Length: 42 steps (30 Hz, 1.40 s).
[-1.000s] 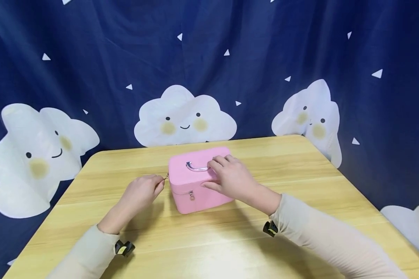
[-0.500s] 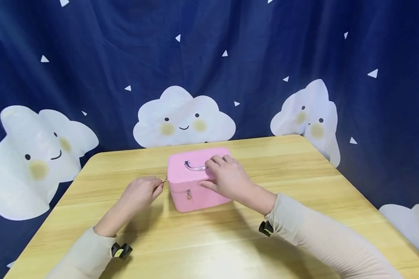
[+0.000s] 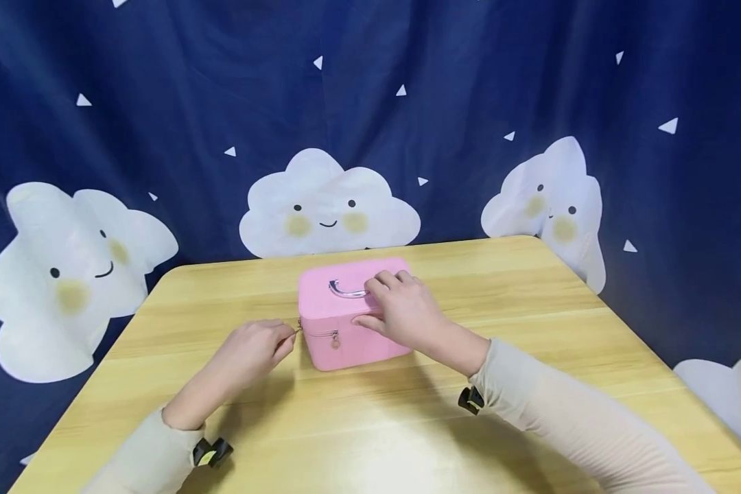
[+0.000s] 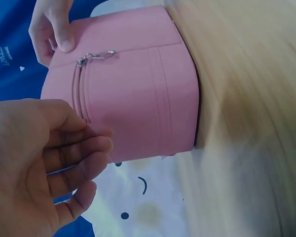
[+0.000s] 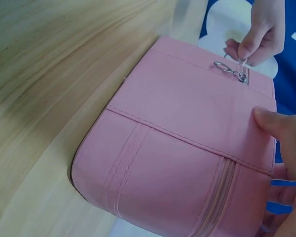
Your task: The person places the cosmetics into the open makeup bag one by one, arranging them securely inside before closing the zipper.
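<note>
A pink vanity case [image 3: 321, 305] with a curved silver handle [image 3: 346, 293] on its lid stands on the table. At its left end, my left hand [image 3: 247, 351] pinches a small metal zipper pull [image 3: 297, 330] between thumb and index finger. Another zipper pull [image 5: 229, 69] hangs loose on the front, near the left corner; the left wrist view also shows that loose pull [image 4: 102, 55]. My right hand [image 3: 407, 312] grips the lid from the right, thumb on the front face and fingers over the top beside the handle. Its palm side covers part of the case.
The wooden table [image 3: 370, 425] extends around the case, with rounded corners at the far edge. Behind it hangs a dark blue curtain [image 3: 358, 123] printed with white clouds. Black wrist mounts [image 3: 213, 453] sit under both beige sleeves.
My left hand has moved slightly toward me along the left end, bringing the pinched zipper pull lower. The right hand keeps its grip on the lid, and the case stays in about the same place.
</note>
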Tool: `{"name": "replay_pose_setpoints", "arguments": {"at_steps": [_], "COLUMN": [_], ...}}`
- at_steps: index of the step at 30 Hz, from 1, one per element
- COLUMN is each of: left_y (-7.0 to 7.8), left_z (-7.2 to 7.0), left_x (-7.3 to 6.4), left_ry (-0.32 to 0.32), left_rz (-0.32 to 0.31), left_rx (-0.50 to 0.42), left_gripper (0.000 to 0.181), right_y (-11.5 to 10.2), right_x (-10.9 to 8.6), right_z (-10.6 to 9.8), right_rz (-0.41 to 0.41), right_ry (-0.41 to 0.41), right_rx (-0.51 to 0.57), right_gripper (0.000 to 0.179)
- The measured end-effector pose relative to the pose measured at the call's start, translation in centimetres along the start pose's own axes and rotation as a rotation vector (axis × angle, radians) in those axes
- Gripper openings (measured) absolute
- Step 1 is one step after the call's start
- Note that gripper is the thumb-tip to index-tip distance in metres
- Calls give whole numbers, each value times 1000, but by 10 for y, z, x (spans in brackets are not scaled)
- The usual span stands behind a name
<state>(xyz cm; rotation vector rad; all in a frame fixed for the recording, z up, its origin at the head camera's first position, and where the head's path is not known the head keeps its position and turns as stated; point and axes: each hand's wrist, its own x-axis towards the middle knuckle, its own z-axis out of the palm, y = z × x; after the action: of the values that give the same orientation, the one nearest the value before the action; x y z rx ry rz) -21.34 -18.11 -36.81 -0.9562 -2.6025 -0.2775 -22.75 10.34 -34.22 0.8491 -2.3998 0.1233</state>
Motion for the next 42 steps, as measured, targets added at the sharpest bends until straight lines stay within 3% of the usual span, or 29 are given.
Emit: {"name": "replay_pose_setpoints", "arguments": {"at_steps": [9, 15, 27, 33, 42], "left_y": [16, 28, 54, 63, 64], "left_z": [1, 4, 9, 15, 26], "left_x": [-2, -4, 7, 12, 9], "left_ry": [41, 56, 118, 159, 165], "left_rz": [65, 83, 83, 119, 70], "left_rx": [10, 86, 102, 115, 107], "left_gripper": [33, 27, 16, 7, 7], "right_y": [4, 3, 2, 1, 1], "right_x": [-1, -2, -3, -4, -7], "right_z": [-1, 0, -3, -2, 5], "right_rz": [5, 10, 29, 38, -23], "right_ry": [8, 2, 22, 19, 47], "right_rx": [-11, -12, -11, -8, -3], "right_gripper": [51, 51, 49, 50, 54]}}
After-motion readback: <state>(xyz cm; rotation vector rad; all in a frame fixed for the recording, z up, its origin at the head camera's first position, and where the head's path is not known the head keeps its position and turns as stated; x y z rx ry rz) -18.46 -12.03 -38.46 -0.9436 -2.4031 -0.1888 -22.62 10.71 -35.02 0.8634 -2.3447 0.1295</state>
